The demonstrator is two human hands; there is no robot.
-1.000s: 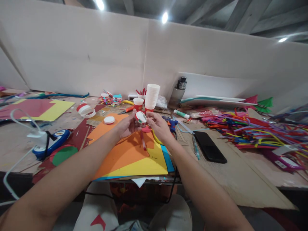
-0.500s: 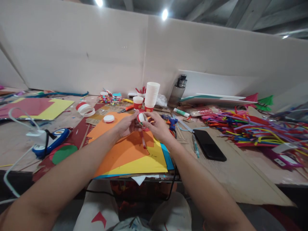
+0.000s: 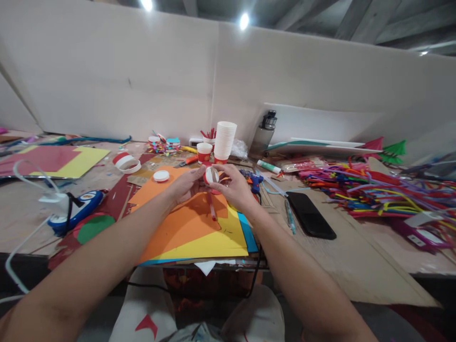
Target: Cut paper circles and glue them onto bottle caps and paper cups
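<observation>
Over the orange paper [image 3: 178,223], I hold a small red and white round piece [image 3: 211,175], which looks like a cut-down paper cup, between both hands. My left hand [image 3: 188,184] grips its left side, fingers curled around it. On the right side, my right hand [image 3: 233,184] pinches the rim with thumb and fingers. Below the hands a thin red and pale stick [image 3: 212,209] lies on the paper. A similar white-topped piece [image 3: 161,176] rests on the orange sheet to the left.
Red and white paper cups [image 3: 204,152] stand behind my hands beside a tall cup stack [image 3: 224,140]. To the right are a blue glue gun [image 3: 255,181], a black phone [image 3: 310,215] and many pipe cleaners [image 3: 377,190]. Cut cup rings [image 3: 128,164] lie left.
The round piece has turned in my hands, and more of its white face now shows towards me. My right fingers have shifted slightly on its rim.
</observation>
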